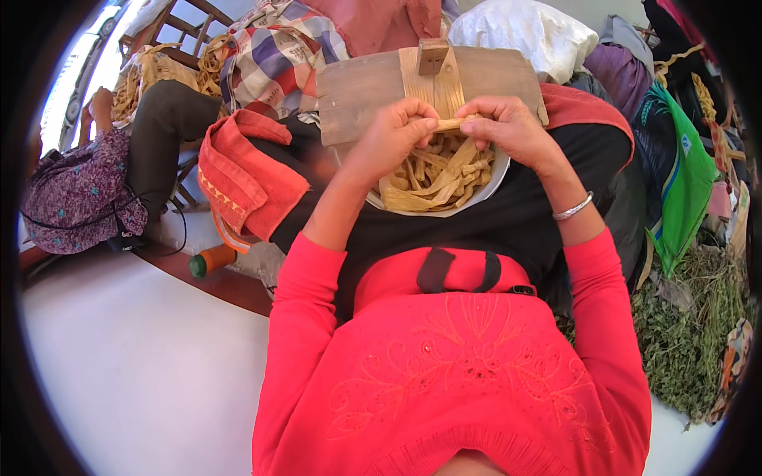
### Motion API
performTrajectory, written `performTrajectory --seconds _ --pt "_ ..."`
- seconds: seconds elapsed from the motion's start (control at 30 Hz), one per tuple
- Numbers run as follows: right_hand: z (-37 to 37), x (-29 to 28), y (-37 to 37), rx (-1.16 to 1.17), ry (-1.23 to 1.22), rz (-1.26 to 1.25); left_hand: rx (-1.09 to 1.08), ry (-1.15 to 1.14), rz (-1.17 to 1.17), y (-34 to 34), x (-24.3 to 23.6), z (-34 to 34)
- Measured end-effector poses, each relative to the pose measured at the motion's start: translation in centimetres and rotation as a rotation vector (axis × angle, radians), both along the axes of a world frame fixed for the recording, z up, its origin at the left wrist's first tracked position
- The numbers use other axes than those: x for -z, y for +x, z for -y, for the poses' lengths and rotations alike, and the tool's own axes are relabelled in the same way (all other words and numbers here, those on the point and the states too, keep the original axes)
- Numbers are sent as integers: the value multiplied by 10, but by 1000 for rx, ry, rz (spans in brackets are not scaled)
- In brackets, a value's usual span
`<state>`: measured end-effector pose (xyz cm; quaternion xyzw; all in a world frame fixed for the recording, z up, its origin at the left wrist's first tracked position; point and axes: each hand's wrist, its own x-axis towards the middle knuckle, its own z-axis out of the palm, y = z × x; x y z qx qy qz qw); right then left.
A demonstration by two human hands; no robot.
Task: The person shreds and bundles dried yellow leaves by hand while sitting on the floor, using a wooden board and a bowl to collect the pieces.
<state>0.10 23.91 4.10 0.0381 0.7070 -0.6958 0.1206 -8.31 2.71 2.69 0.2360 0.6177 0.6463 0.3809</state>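
Note:
My left hand (398, 135) and my right hand (508, 131) pinch a short length of pale straw-coloured strip (451, 124), held between them with thumbs and fingers. Just below it, a white bowl (500, 176) rests on my lap with a tangle of tan fibre strips (432, 184) inside. Beyond my hands is a weathered wooden board (500, 79) with a lighter upright slat and a small wooden block (433, 57) at its far end.
Red towels (250, 170) drape beside my lap. Another person (87, 190) sits at the left near a wooden chair (178, 40). A white sack (516, 36), checked cloth (282, 59), green bag (679, 174), dried plants (683, 333) and orange bottle (214, 259) lie around.

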Motion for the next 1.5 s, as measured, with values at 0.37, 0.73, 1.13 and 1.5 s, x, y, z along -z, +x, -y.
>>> performTrajectory --seconds 0.37,0.73,1.13,1.5 --pt "15 46 -37 326 423 -456 -258 -59 -214 -46 37 -9" --pt "29 24 -20 345 1041 -685 -446 -434 -940 -24 37 3" --pt "20 -8 20 323 862 -627 247 40 480 66 -11 -1" --pt "58 -117 93 126 -121 -447 150 315 -91 69 -96 -6"
